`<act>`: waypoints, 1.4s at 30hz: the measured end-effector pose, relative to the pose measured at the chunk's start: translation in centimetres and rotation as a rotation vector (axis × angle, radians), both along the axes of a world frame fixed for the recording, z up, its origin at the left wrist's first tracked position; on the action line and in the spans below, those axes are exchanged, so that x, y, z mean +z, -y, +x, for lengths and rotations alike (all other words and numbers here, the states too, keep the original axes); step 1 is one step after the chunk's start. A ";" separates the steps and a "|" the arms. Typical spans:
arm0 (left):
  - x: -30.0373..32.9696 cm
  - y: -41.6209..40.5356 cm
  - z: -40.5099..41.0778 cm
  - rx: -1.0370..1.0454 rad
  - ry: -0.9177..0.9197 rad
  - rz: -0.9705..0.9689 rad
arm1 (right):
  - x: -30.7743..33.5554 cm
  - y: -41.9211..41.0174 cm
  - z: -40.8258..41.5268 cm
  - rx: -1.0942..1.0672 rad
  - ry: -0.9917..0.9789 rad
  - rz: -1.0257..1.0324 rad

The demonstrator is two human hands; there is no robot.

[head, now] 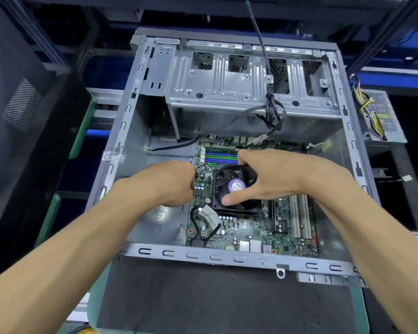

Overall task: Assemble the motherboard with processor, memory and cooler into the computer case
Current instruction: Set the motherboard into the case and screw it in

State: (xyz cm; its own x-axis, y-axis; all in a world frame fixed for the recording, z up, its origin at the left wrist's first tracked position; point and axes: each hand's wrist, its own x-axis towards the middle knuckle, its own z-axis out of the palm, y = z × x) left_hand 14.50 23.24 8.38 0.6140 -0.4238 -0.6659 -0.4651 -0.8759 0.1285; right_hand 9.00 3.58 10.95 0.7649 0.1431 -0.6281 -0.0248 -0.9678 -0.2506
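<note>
A grey metal computer case [227, 257] lies open on its side. Inside it lies the green motherboard [246, 232], with blue and green memory slots [221, 155] at its far edge. The black cooler fan [234, 186] with a purple label sits on the board. My right hand [273, 175] grips the cooler, fingers over its far edge and thumb on its near edge. My left hand [169, 183] holds the board's left edge with curled fingers, which are partly hidden.
A drive cage [227, 88] fills the far part of the case, with black cables [272, 109] hanging over it. A power supply [381, 116] with yellow wires sits outside to the right. A dark mat [203, 300] lies in front of the case.
</note>
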 end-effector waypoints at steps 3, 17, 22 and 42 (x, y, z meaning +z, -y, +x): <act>-0.1 0.1 0.0 0.012 0.019 -0.027 | 0.0 -0.4 0.2 -0.023 0.082 -0.059; 0.0 0.1 0.2 -0.005 -0.094 -0.103 | -1.2 0.2 1.0 -0.090 0.081 -0.029; 0.0 0.0 0.0 -0.019 -0.105 -0.077 | -1.1 0.5 1.0 -0.077 0.098 0.019; -1.0 -0.1 0.6 -0.107 -0.089 0.048 | -1.7 0.9 1.2 -0.071 0.063 0.052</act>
State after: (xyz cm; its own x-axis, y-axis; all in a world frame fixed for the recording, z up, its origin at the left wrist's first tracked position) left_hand 15.14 23.34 7.39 0.5045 -0.4500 -0.7369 -0.5445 -0.8282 0.1329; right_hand 10.25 2.70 9.21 0.8117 0.1184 -0.5720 -0.0755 -0.9498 -0.3037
